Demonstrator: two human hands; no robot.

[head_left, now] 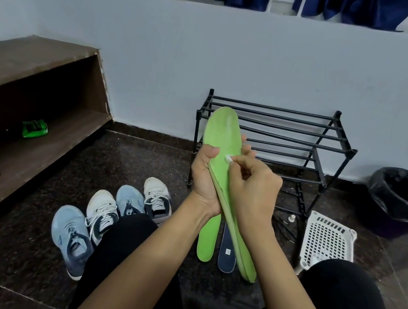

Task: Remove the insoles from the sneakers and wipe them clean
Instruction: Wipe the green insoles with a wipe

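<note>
Between the two hands, holding up a green insole (222, 131), toe end pointing up and away, heel end reaching down past the wrists. Gripping it about midway along with the left hand (205, 177): thumb laid on the facing surface at the left edge, fingers curled round behind, tips showing past the right edge. Pinching a white wad (228, 159) in the right hand (252, 188), fingers bent in together, and pressing it onto the insole's face just beside the left thumb. Possibly a wipe or a scrap of cotton, but too small to tell.

Below the hands, on the floor (36, 211), lying side by side: a second green insole (206, 242) and a dark blue insole (227, 254), both partly hidden behind the held one. Left of the left forearm, four sneakers (102, 211) in a row, two pale blue and two white, toes pointing away. Beyond the hands, a black shoe rack (278, 127). Right of the right forearm, a white perforated basket (326, 238).
</note>
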